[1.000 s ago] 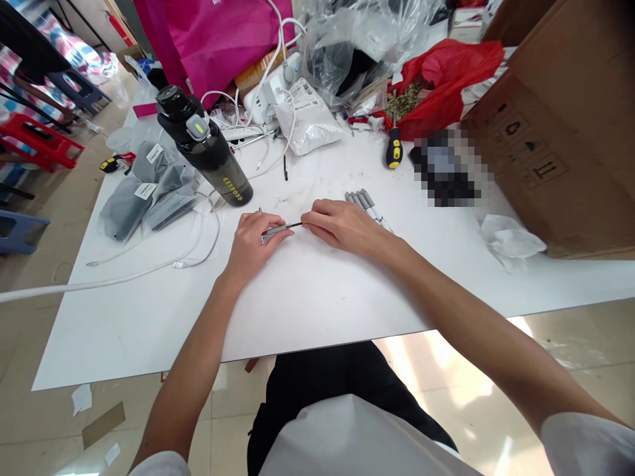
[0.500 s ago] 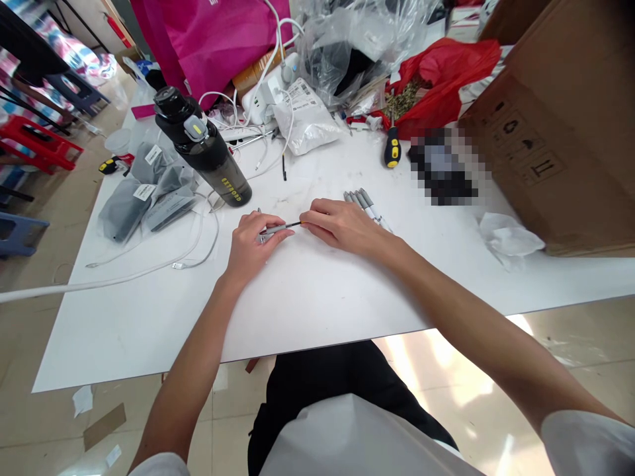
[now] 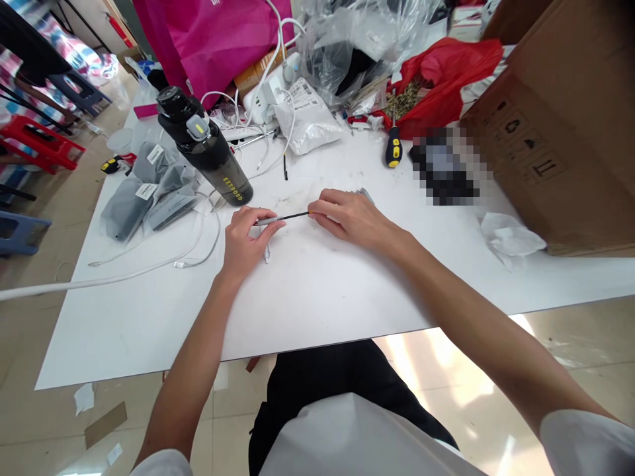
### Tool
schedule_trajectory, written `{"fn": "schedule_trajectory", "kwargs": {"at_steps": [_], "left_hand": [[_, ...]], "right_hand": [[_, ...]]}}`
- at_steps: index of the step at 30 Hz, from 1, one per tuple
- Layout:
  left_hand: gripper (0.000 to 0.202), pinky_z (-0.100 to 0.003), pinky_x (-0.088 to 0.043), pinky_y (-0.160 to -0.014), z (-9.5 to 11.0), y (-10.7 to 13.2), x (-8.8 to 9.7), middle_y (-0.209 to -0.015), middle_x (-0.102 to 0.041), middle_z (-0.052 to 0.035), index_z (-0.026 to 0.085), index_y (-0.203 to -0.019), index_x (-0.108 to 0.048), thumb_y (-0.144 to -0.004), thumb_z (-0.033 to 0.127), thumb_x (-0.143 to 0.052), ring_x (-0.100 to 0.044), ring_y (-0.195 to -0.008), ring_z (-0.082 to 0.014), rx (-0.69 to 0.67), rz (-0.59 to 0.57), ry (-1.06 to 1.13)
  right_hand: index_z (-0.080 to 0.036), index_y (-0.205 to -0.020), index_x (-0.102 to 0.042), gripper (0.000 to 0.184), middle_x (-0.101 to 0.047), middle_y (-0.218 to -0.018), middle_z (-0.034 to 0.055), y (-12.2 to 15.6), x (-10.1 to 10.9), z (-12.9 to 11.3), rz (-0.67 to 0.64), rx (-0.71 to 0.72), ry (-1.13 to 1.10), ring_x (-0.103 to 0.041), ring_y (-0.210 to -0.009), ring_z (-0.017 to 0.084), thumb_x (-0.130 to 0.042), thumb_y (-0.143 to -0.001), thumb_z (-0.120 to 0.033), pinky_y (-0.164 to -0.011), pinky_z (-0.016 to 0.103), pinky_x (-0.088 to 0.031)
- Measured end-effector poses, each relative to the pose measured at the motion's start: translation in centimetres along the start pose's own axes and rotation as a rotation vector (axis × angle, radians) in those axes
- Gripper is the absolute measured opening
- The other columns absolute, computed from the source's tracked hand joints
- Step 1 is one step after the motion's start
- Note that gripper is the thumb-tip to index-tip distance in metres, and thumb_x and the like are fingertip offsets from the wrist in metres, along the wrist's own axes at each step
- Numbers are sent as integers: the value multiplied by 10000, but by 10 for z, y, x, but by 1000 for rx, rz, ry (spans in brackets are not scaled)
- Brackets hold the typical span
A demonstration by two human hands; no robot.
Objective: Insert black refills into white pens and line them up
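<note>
My left hand (image 3: 245, 241) pinches a grey pen barrel (image 3: 266, 221) just above the white table (image 3: 317, 291). My right hand (image 3: 350, 215) pinches the other end of a thin black refill (image 3: 294, 215) that sticks out of the barrel. The refill spans the gap between the two hands. A small pale part (image 3: 267, 252) lies on the table by my left thumb. Behind my right hand, the tip of a bunch of grey pens (image 3: 366, 194) shows; the hand hides the others.
A dark water bottle (image 3: 206, 145) stands left of the hands, with grey packets (image 3: 143, 195) and white cables (image 3: 149, 268) beyond. A yellow-handled screwdriver (image 3: 393, 147), red bag (image 3: 441, 79), pink bag (image 3: 213, 33) and a cardboard box (image 3: 560, 125) crowd the back and right.
My hands have drawn apart: the right hand moved right and back, and more of the black refill now shows outside the grey barrel. A small part now lies by my left thumb.
</note>
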State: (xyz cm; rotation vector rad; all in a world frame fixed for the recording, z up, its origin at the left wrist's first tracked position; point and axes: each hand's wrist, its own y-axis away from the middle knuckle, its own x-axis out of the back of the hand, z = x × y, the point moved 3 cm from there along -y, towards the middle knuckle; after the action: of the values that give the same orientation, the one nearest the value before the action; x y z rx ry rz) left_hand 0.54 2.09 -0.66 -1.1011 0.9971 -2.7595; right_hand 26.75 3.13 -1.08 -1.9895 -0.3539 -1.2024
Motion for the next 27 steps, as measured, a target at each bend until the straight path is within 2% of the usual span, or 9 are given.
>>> {"fn": "schedule_trajectory", "kwargs": {"at_steps": [6,16,23,27], "left_hand": [[182,-390,-583,-887,2,1,-1,-986,-807,-29,254,-1018,-782,-1013,419,-857,-716,-951,-226,-8,24,26],[169,-405,-565,-926,4,6,-9,-963,-802,-24,265,-1021,-801,-981,397,-898,-695,-919,-227,-41,-36,54],[159,-384,-555,-893,-1,-1,0,-968,-820,-25,260,-1023,-826,-967,384,-909,-704,-917,-220,-40,28,97],[197,-373,-555,-857,-7,-5,6,-964,-820,-19,266,-996,-841,-906,398,-957,-726,-925,-223,24,60,187]], "right_hand": [[-219,-1157,-711,376,-685,-1011,90,0,-1,-2,19,19,-9,-565,-796,195,-377,-1224,-378,-653,338,-297],[-211,-1158,-689,347,-666,-986,81,0,-10,-10,13,90,-71,-559,-802,191,-379,-1230,-347,-655,337,-303],[-213,-1144,-683,313,-658,-985,82,1,-6,-4,51,35,-64,-552,-794,195,-413,-1220,-350,-639,334,-279],[-215,-1157,-680,293,-674,-1006,87,0,-7,-3,63,26,-92,-578,-817,200,-423,-1217,-343,-644,327,-297]]}}
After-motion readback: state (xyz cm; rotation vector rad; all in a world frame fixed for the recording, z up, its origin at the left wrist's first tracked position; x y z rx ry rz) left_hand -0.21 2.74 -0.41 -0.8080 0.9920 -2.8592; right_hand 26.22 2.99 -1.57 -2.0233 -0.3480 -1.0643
